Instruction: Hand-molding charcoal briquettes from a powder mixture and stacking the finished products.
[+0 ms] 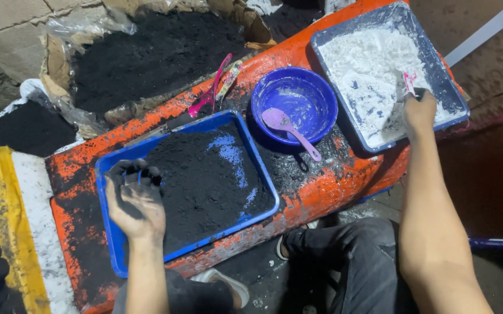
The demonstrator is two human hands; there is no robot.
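While the left hand (135,200) clenches black powder (205,180) at eight o'clock, the right hand (419,110), grasping a scoop (405,87), could spill white powder (367,70).

The left hand (135,200) is stretched forward, back upward, blackened with dark powder, its fingers (138,172) curled down and pinched together. The right hand (419,110) reaches further out on a straight bare forearm, fingers closed in a grip, knuckles up and dusted white.
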